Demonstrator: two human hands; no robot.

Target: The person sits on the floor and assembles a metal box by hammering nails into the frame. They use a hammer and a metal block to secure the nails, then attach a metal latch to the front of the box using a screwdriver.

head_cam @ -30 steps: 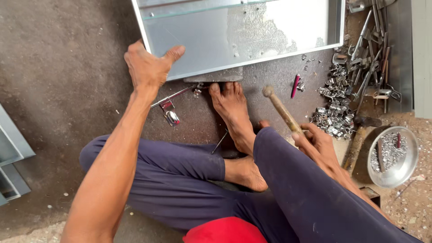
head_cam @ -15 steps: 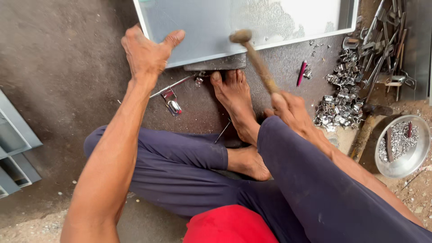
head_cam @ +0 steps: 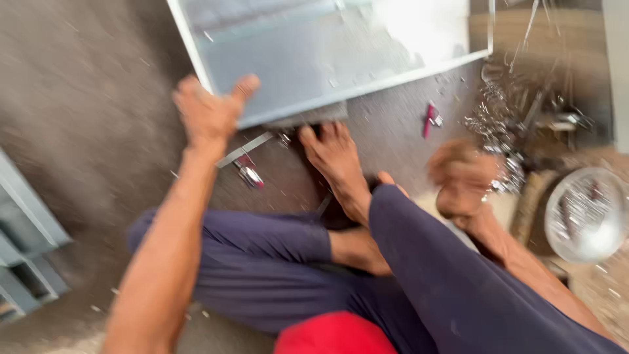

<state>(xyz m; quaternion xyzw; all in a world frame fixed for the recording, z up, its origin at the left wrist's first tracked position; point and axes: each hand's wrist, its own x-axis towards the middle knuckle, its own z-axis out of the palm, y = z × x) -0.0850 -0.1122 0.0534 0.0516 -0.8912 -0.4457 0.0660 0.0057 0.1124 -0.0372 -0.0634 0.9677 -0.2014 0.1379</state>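
Metal sheet under left hand, right hand blurred, well apart

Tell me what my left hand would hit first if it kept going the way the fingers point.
The left hand points away from the body and already grips the near edge of the grey sheet-metal panel. Going straight on, it would likely slide onto that panel's flat face; nothing else shows in that line, though the picture is blurred.

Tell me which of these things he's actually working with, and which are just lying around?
In use:
left hand gripping the grey metal sheet
right hand, a blur, grip unclear
foot by the sheet's edge

Lying about:
red-handled tool
metal scrap pile
round metal bowl
grey frames
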